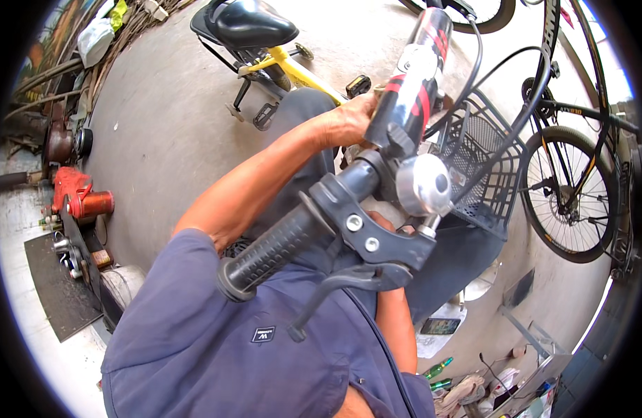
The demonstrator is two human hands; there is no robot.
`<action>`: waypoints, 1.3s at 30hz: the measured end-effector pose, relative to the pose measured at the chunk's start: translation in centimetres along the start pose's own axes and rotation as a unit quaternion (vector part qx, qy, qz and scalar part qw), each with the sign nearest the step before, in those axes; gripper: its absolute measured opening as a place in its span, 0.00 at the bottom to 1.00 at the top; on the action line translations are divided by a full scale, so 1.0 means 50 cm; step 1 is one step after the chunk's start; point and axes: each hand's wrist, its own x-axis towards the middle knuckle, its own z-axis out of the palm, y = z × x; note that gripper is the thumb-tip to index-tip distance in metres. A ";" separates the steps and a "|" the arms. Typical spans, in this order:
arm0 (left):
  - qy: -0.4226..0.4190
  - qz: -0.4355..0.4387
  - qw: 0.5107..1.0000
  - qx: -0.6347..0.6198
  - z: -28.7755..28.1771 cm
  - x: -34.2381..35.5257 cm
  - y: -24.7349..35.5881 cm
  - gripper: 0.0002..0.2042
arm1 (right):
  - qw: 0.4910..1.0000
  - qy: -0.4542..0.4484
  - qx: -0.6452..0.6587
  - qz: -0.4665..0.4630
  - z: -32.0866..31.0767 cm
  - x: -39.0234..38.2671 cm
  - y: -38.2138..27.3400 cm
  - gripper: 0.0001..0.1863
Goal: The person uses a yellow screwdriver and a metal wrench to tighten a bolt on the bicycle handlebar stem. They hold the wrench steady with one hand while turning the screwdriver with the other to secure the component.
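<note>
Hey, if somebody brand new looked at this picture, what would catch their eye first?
Probably the handlebar looming in the middle, its black grip slanting to the lower left and a shiny silver bell just right of centre. Above it, the left hand is at a red-marked tube. After that, the bright yellow bicycle frame near the top, left of centre, and the spoked wheel on the right stand out.

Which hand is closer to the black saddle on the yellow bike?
The left hand. It's below and right of the black saddle in the picture; the right hand is farther down, mostly hidden behind the brake lever bracket.
</note>
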 end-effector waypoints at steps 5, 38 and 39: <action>-0.023 0.033 0.999 -0.037 -0.002 0.013 -0.008 0.19 | 1.000 -0.030 0.008 -0.002 -0.012 0.003 0.003 0.19; 0.217 0.113 0.947 0.211 0.028 -0.031 -0.010 0.16 | 0.999 0.020 -0.024 0.037 0.002 -0.016 -0.106 0.18; 0.214 0.123 0.945 0.213 0.037 -0.014 -0.022 0.15 | 0.998 0.043 -0.027 0.039 -0.005 -0.013 -0.100 0.18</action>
